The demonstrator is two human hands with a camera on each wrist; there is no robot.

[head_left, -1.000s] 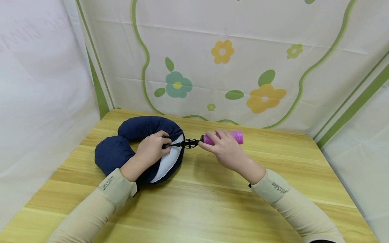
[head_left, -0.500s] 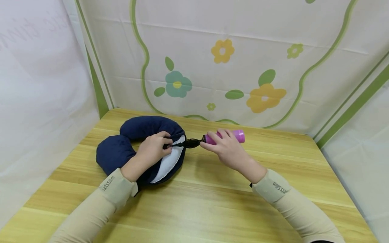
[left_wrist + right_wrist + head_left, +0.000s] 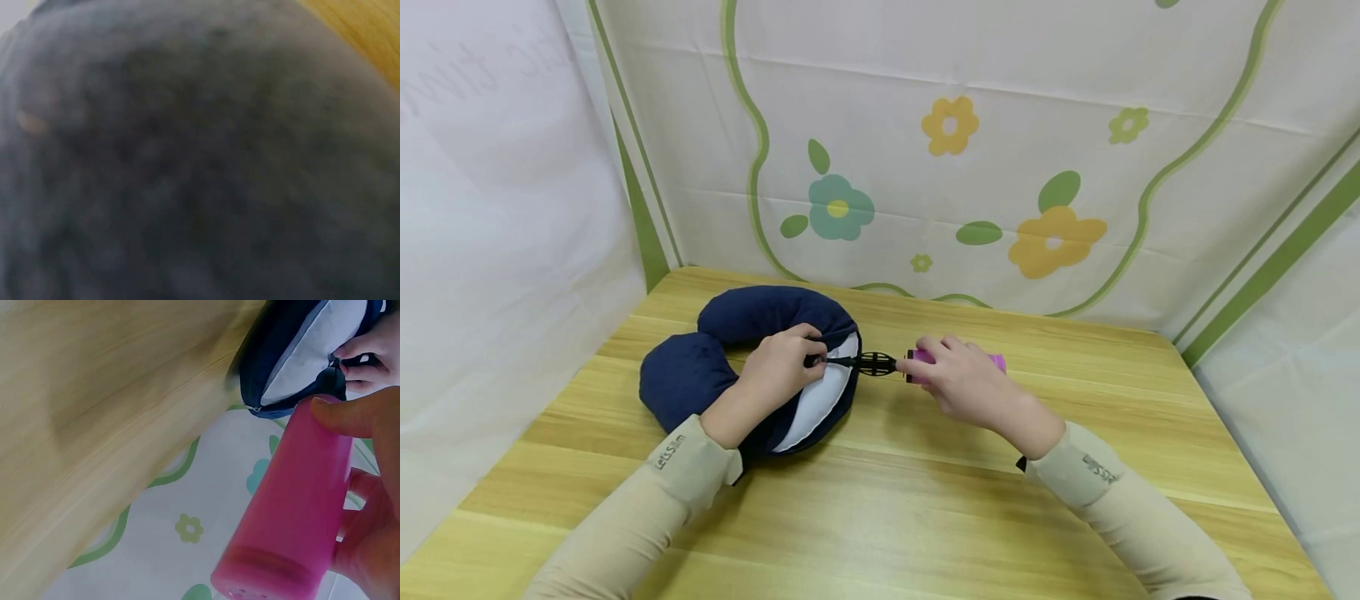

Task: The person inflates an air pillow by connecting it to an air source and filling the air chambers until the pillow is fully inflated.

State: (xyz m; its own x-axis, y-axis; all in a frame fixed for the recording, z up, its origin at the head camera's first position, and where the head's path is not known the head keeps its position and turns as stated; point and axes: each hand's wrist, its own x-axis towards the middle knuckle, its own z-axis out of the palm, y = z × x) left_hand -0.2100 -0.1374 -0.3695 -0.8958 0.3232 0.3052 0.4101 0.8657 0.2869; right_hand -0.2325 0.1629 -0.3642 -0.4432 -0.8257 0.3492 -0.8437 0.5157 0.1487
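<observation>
A navy U-shaped neck pillow [image 3: 688, 379] lies on the table, its outer curve showing a white panel [image 3: 820, 400]. Over that panel my left hand [image 3: 778, 364] pinches the end of a thin black rod. Right of the fingers, the rod widens into a black cage-like piece [image 3: 877, 364], in line with a pink cylinder [image 3: 287, 506]. My right hand [image 3: 973, 379] grips this cylinder, thumb near its narrower end and fingers curled behind. The cylinder's wide end has small holes. Dark blurred fabric [image 3: 200, 156] fills most of the left wrist view.
The wooden table [image 3: 880, 517] reaches back to a white curtain [image 3: 865, 108] printed with flowers. White cloth walls also stand at left and right.
My right hand has turned and dropped slightly toward me, tilting the pink cylinder. The black cage, blurred half a second ago, looks sharp now. My left hand keeps its pinch; the pillow has shifted slightly right.
</observation>
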